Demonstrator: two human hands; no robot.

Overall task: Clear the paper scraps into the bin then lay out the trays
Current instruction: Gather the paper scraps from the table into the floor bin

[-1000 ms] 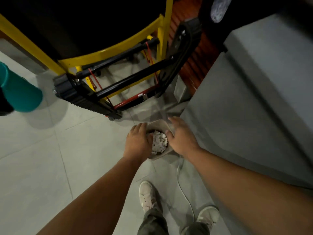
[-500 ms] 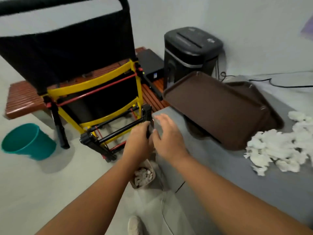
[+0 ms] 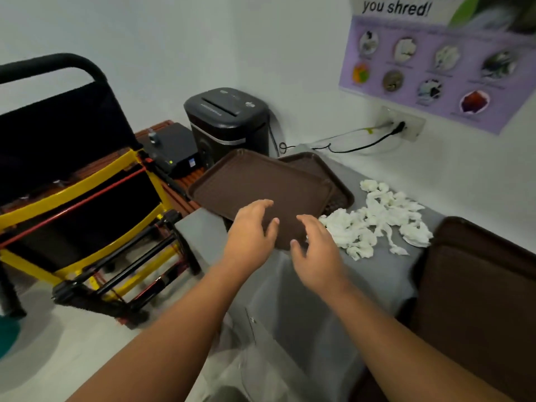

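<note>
Both the left hand (image 3: pixel 251 230) and right hand (image 3: pixel 314 248) hover, fingers loose, over the top brown tray (image 3: pixel 255 184) beside paper scraps (image 3: pixel 377 219).

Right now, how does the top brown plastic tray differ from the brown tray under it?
Top brown plastic tray shows its whole inside; brown tray under it is mostly covered, only its far-right corner visible.
Top tray lies askew across the lower tray.
Left hand and right hand are at the top tray's near edge, away from the lower tray.
Shared: brown, rectangular, raised rims.
</note>
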